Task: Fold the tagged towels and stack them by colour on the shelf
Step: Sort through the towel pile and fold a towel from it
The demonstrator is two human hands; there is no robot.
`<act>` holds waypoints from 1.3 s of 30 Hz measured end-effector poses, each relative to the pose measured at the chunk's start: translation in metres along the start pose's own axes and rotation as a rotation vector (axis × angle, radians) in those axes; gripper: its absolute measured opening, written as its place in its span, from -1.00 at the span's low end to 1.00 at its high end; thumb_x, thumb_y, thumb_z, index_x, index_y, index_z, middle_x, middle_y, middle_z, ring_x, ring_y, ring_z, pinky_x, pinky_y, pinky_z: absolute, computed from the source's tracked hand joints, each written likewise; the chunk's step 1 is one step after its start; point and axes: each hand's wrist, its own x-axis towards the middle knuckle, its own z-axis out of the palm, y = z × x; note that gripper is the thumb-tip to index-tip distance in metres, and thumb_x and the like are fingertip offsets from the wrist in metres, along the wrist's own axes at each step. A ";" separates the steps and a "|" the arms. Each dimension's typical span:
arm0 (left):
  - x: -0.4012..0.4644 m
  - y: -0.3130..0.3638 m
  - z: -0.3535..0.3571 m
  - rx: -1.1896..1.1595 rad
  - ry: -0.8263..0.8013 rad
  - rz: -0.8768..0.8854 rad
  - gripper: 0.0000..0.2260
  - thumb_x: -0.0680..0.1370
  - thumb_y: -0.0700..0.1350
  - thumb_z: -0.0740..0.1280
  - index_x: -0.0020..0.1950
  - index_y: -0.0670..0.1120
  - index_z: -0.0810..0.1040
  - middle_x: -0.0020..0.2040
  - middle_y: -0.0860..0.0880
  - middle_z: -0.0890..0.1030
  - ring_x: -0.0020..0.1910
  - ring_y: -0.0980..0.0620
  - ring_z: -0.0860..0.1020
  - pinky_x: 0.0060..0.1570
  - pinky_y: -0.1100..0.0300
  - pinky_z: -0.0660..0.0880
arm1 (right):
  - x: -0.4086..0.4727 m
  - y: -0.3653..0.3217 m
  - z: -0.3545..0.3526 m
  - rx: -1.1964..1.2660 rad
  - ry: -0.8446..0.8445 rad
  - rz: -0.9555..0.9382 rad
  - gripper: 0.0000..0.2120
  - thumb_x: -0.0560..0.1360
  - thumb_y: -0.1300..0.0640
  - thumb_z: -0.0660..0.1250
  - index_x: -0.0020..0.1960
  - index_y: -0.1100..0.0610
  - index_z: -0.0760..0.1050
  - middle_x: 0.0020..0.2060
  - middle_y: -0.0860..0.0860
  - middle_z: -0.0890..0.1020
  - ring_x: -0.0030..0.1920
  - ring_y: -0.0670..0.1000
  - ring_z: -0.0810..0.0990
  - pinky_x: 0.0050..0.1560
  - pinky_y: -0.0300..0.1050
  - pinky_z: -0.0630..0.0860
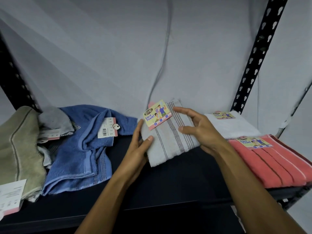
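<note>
I see the folded white striped face towel (170, 137) held between both hands over the dark shelf (168, 183). My left hand (140, 149) grips its near-left edge, thumb on top. My right hand (199, 130) clasps its right edge, fingers (184, 112) spread.

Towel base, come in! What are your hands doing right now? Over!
Left hand and right hand both grip folded grey striped towel. White towel, coral towel stacked right. Blue towel unfolded left.
</note>
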 end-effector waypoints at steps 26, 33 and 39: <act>0.118 -0.023 0.053 0.524 -0.110 -0.120 -0.31 0.52 -0.21 0.43 0.58 0.00 0.20 0.39 0.01 0.46 0.23 0.11 0.52 -0.08 0.41 0.52 | 0.070 0.013 -0.104 -0.720 -0.019 0.250 -0.52 0.50 0.37 0.30 0.38 0.05 0.47 0.21 -0.10 0.44 0.30 -0.03 0.41 0.23 -0.18 0.36; 0.134 -0.044 0.067 0.661 -0.123 -0.156 -0.34 0.53 -0.23 0.40 0.56 -0.03 0.20 0.22 0.13 0.49 0.10 0.20 0.51 -0.05 0.42 0.44 | 0.086 0.041 -0.120 -1.048 -0.095 0.232 -0.49 0.48 0.27 0.30 0.41 0.02 0.44 0.31 0.04 0.50 0.26 0.06 0.45 0.08 -0.25 0.25; 0.147 -0.052 0.068 0.929 -0.126 -0.108 -0.53 0.53 -0.14 0.39 0.43 -0.02 0.40 0.22 0.02 0.49 0.12 0.09 0.48 -0.05 0.38 0.39 | 0.090 0.055 -0.128 -1.138 -0.118 0.232 -0.55 0.48 0.15 0.33 0.37 0.00 0.47 -0.05 -0.06 0.60 -0.09 -0.04 0.44 -0.05 -0.16 0.33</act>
